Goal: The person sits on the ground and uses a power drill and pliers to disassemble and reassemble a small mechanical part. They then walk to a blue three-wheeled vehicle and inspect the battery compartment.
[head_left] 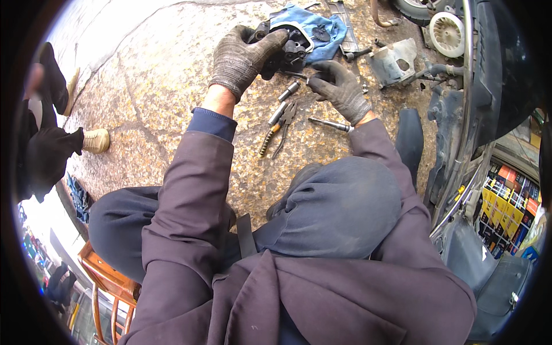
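My left hand (244,57), in a grey knitted work glove, grips a black mechanical part (294,50) with several round bosses and a pale-rimmed opening. My right hand (342,92), gloved too, is curled with thumb and forefinger around a thin dark rod-like tool (295,75). The tool points left, toward the lower side of the black part; whether it touches cannot be made out. Under and behind the part lies a blue cloth (330,26) with a small black gear-like piece (321,33) on it. Pliers with yellow-and-black handles (279,129) lie on the ground below my hands.
Near the pliers are metal cylinders (289,91) and a slim tool (330,123). To the right stand a greyish metal cover (397,62), a white spoked wheel (447,34) and dark vehicle panels (487,63). Another person's shoe (96,141) is at left, a wooden stool (106,276) at lower left.
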A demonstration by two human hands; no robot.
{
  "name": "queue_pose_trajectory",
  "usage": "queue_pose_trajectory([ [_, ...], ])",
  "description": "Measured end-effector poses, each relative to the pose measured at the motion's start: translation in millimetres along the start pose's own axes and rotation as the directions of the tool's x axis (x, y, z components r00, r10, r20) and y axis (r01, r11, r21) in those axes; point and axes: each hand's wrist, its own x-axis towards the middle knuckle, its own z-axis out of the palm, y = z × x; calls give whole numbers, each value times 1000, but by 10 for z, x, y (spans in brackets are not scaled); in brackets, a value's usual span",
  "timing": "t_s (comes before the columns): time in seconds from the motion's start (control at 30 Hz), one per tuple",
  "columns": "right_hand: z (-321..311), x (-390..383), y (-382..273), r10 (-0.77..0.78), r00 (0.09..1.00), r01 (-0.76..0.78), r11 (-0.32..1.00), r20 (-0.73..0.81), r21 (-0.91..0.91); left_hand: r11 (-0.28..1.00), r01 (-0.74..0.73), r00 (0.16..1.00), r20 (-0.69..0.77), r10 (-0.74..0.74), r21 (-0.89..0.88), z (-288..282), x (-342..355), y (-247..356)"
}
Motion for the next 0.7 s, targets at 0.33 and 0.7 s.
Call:
queue_pose_trajectory([
  [0.33, 605, 783, -751, -488, 749, 578, 812, 448, -83, 894, -232, 960, 237, 148, 384, -461, 82, -53],
  [0.7, 1522, 854, 374, -135, 939, 263, 874, 316, -408, 686, -371, 921, 342, 186, 626, -2023, -382, 1185],
])
